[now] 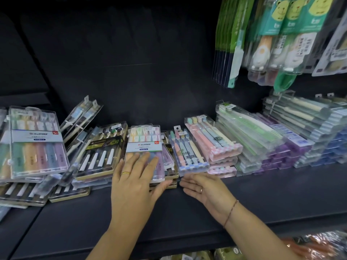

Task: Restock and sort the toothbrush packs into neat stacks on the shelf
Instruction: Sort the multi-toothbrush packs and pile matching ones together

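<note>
Seen from my head camera, my left hand [135,173] lies flat, fingers spread, on the clear plastic pack of five pastel toothbrushes [143,141], seemingly to square it on its stack mid-way along the dark shelf [262,194], while my right hand [202,186], fingers straight and together, rests just beside the stack's front edge, likely to nudge it flush

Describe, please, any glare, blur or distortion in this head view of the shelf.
In the head view, glare whitens the clear stacked packs at right; the hanging packs top right are blurred; the wide lens bows the shelf edge; the left hand and the five-brush pack beneath it look sharpest.
</note>
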Motion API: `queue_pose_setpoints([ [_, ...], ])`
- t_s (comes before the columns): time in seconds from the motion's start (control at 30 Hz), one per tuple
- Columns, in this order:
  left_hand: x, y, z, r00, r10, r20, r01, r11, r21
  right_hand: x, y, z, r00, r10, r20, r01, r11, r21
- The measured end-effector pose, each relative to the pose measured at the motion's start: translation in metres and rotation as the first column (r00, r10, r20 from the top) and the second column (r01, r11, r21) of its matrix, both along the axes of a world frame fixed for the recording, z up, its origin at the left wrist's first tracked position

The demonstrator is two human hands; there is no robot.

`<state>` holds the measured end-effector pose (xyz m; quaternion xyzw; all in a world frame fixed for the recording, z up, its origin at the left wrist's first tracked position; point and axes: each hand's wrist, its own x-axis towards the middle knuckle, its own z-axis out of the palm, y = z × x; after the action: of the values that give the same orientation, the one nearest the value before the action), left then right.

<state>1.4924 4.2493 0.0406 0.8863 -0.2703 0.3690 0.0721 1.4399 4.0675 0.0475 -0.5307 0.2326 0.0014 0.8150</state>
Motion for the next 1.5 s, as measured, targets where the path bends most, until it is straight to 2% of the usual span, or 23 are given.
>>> queue_pose_setpoints([
  [0.37, 0.001, 0.0, 0.0, 1.0, 0.001, -0.02, -0.001, 1.0, 0.004, -0.005, -0.011, 0.026, 0.989, 0.135, -0.065, -0.141, 0.985, -0.097],
  [0.53, 0.001, 0.0, 0.0, 1.0, -0.001, -0.02, 0.001, 1.0, -0.007, -0.011, -0.046, 0.043, 0.986, 0.017, -0.167, -0.038, 0.991, -0.128],
  [0.67, 0.0, -0.001, 0.002, 0.999, 0.007, -0.052, -0.007, 1.0, 0.001, -0.003, -0.064, 0.048, 0.981, -0.09, -0.173, 0.064, 0.986, -0.153],
  [0.77, 0.001, 0.001, 0.003, 0.997, 0.006, -0.074, -0.005, 1.0, 0.011, 0.002, -0.063, 0.046, 0.977, -0.188, -0.099, 0.18, 0.98, -0.082],
  [0.87, 0.004, 0.004, 0.002, 0.999, -0.026, -0.031, 0.025, 0.999, -0.021, 0.003, -0.052, 0.043, 0.955, -0.297, 0.01, 0.296, 0.954, 0.047],
  [1.03, 0.003, 0.011, -0.004, 0.996, -0.07, -0.057, 0.064, 0.992, -0.109, -0.008, -0.027, 0.04, 0.931, -0.36, 0.064, 0.342, 0.919, 0.195],
  [1.1, 0.001, 0.013, -0.007, 0.995, -0.095, -0.038, 0.086, 0.978, -0.191, -0.015, -0.013, 0.039, 0.955, -0.294, 0.033, 0.284, 0.942, 0.178],
  [1.2, -0.005, 0.009, -0.008, 0.987, -0.151, 0.047, 0.159, 0.952, -0.264, -0.02, 0.013, 0.039, 0.999, -0.032, -0.003, 0.032, 0.997, 0.076],
  [1.27, -0.011, 0.001, -0.011, 0.97, -0.225, 0.09, 0.241, 0.936, -0.257, -0.018, 0.029, 0.041, 0.988, 0.146, 0.048, -0.147, 0.989, 0.008],
  [1.3, -0.014, -0.005, -0.013, 0.955, -0.281, 0.095, 0.296, 0.922, -0.248, -0.017, 0.035, 0.042, 0.979, 0.186, 0.082, -0.184, 0.982, -0.032],
  [1.4, -0.019, -0.011, -0.009, 0.898, -0.436, 0.058, 0.438, 0.875, -0.205, -0.012, 0.037, 0.042, 0.983, 0.136, 0.124, -0.124, 0.987, -0.101],
  [1.5, -0.012, 0.005, 0.012, 0.896, -0.443, -0.036, 0.428, 0.882, -0.197, -0.012, 0.032, 0.041, 0.986, 0.119, 0.12, -0.104, 0.987, -0.124],
])
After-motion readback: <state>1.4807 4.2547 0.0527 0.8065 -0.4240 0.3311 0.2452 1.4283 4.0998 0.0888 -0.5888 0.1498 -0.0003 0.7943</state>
